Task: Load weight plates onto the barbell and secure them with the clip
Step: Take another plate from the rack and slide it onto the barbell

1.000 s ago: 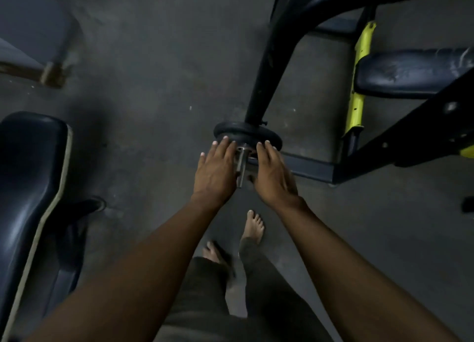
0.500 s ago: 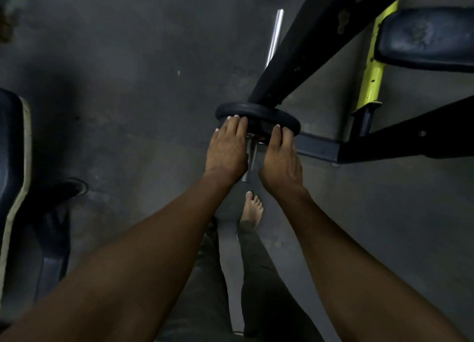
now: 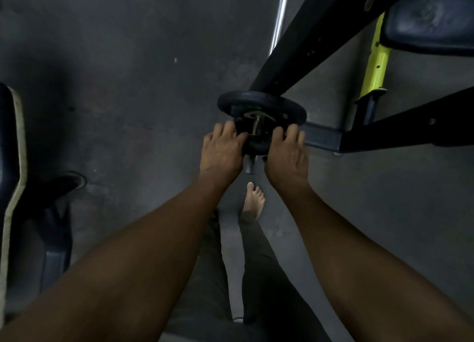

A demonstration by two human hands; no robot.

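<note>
The barbell's steel sleeve (image 3: pixel 250 165) points toward me, and its bright shaft (image 3: pixel 279 18) runs off behind the rack. On the sleeve sits a large black weight plate (image 3: pixel 259 96). Just in front of it is a smaller black plate (image 3: pixel 256 146), also on the sleeve. My left hand (image 3: pixel 220 149) grips that smaller plate's left edge with curled fingers. My right hand (image 3: pixel 288 154) grips its right edge the same way. No clip is visible.
A black rack beam (image 3: pixel 302 39) slants above the plates, and its base bar (image 3: pixel 400 126) runs right. A yellow-green post (image 3: pixel 375 59) and a dark pad (image 3: pixel 431 21) are at the upper right. A padded bench (image 3: pixel 10 162) stands left. My bare foot (image 3: pixel 254 200) is below the sleeve.
My hands pressed flat, straight fingers against the plates before; both now curl around the smaller plate's edges. The camera view has shifted closer.
</note>
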